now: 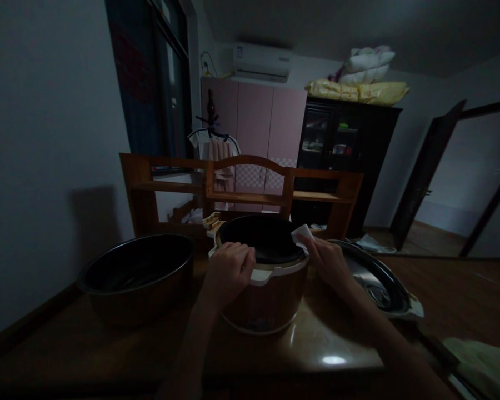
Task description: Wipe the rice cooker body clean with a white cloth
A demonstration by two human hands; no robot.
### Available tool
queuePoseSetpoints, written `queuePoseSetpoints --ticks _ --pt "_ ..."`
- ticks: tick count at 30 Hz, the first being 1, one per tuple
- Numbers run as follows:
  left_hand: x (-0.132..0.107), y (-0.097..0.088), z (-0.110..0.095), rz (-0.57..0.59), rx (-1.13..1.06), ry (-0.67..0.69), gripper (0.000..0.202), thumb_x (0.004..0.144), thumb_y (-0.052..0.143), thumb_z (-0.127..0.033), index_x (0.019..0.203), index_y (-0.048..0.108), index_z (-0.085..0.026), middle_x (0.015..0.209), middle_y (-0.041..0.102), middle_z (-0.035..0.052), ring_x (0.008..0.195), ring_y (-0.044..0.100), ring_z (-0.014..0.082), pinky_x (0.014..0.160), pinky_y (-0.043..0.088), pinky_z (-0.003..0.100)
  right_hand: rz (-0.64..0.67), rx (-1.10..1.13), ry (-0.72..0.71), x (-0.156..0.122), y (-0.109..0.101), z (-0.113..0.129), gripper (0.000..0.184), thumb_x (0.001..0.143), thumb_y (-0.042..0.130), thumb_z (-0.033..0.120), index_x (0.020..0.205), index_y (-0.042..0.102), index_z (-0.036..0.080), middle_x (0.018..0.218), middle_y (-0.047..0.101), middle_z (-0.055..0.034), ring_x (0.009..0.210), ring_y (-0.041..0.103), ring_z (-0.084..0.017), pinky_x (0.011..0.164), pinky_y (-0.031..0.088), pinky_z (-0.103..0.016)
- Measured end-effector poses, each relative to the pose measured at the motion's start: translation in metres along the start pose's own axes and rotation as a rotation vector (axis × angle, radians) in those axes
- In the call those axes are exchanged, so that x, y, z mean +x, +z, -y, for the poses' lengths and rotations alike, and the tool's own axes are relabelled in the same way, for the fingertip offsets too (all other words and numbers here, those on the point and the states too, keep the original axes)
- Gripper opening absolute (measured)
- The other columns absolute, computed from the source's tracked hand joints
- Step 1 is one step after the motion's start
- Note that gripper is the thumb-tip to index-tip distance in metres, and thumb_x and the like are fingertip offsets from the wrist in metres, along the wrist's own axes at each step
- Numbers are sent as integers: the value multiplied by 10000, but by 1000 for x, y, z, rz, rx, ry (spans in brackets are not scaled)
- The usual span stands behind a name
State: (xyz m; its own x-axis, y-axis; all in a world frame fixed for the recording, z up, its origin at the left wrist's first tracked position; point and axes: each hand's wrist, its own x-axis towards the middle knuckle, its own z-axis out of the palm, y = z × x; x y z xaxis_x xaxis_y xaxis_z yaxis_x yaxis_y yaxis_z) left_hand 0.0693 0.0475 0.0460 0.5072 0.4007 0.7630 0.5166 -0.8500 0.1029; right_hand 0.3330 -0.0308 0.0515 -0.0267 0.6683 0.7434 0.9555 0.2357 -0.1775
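A round cooker body point(261, 300) with a white rim and dark inside stands on the wooden table point(316, 344) in front of me. My left hand point(227, 272) grips the cooker's near left rim, fingers curled over the edge. My right hand point(325, 258) is closed on a white cloth point(302, 233) and presses it against the right rim of the cooker.
A dark inner pot point(137, 275) sits on the table to the left. The cooker's lid point(375, 278) lies to the right. A pale cloth point(481, 361) lies at the lower right. Behind stand a wooden shelf frame point(241, 189), pink wardrobe and dark cabinet.
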Motion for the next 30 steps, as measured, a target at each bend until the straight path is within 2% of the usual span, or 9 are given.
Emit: queuePoseSetpoints --ticks 2,9,14,18,22,26,30 --pt "0 1 1 10 -6 -2 350 1003 330 -260 713 519 -209 731 616 26 762 564 191 763 387 367 -10 -3 12 -6 8 -1 485 1082 276 437 1219 675 197 1165 677 -85 1036 656 -241 864 478 -314" --pt "0 0 0 30 -9 -25 342 1001 333 -257 729 533 -206 753 628 31 777 565 193 776 395 364 -149 77 105 -16 18 7 517 1091 222 393 1204 683 187 1192 674 -62 1106 635 -206 927 466 -310" --pt "-1 -2 -1 28 -8 -29 356 1009 321 -268 712 508 -208 738 616 23 766 560 187 785 393 363 -198 53 116 -18 22 6 521 1094 230 377 1145 713 191 1137 696 -70 1056 658 -206 858 470 -298" --pt "0 -2 -2 43 -13 -39 366 1016 304 -271 717 504 -204 739 604 22 765 555 183 785 385 359 -219 94 76 -21 22 7 482 1093 249 347 1165 703 202 1135 696 -62 1038 662 -202 844 474 -290" --pt "0 -2 -2 32 -22 -45 369 1015 308 -270 705 496 -201 725 591 17 740 539 174 747 372 348 -262 154 51 -28 21 15 424 1084 302 291 1145 711 202 1126 698 -52 1045 657 -196 895 474 -299" --pt "0 -1 -1 32 -19 -48 371 1015 308 -282 713 508 -200 727 591 21 757 545 179 757 375 348 -234 249 -27 -36 14 36 387 1065 319 211 1258 654 193 1216 657 -67 1157 601 -211 992 448 -354" --pt "0 1 1 25 -23 -45 365 1013 316 -290 735 534 -197 745 607 27 769 557 182 760 381 349 -213 356 -146 -45 4 58 391 1043 330 152 1281 640 161 1253 636 -98 1205 574 -234 1012 444 -393"
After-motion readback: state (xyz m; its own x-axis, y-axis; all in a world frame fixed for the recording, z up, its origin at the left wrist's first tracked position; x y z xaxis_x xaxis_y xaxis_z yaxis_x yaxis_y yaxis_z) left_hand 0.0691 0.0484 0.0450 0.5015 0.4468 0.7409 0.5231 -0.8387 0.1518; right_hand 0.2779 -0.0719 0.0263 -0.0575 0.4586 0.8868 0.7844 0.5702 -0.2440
